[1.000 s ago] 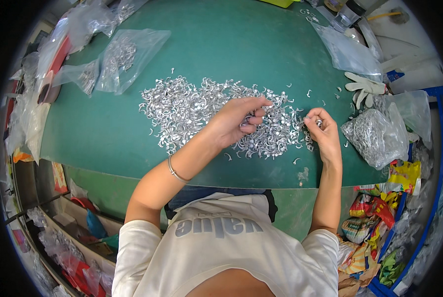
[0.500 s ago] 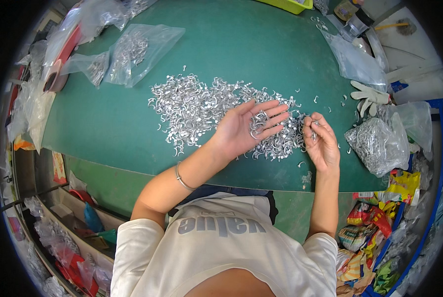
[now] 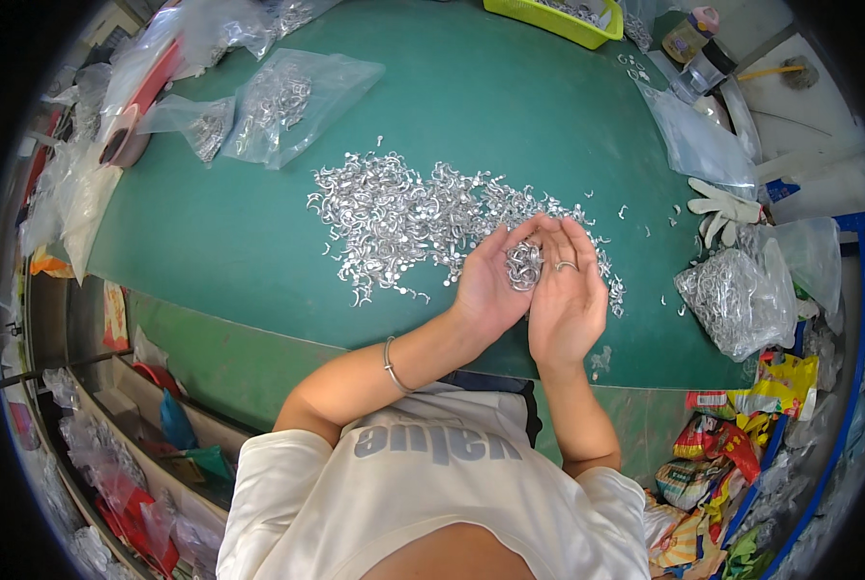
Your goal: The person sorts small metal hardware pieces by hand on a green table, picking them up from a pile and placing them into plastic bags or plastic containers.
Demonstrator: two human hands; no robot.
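My left hand (image 3: 487, 288) and my right hand (image 3: 568, 307) are cupped side by side over the near right part of the pile. Between the palms lies a clump of small curved metal pieces (image 3: 523, 267), silver and hook-like. My right hand wears a ring, and its fingers are together and slightly bent. The left fingertips are partly hidden behind the right ones. Under and beyond the hands spreads a wide pile of the same metal pieces (image 3: 384, 213) on the green table (image 3: 210, 242).
Clear bags of metal pieces (image 3: 279, 104) lie at the far left. To the right are a full plastic bag (image 3: 737, 298), a white glove (image 3: 722, 205) and a flat clear bag (image 3: 695, 135). A yellow-green basket (image 3: 554, 21) stands at the far edge, with bottles (image 3: 708, 66) beside it.
My right hand has moved left from beside the pile and joined the left hand. The left palm, spread flat before, is now cupped around the metal pieces. The view has shifted slightly.
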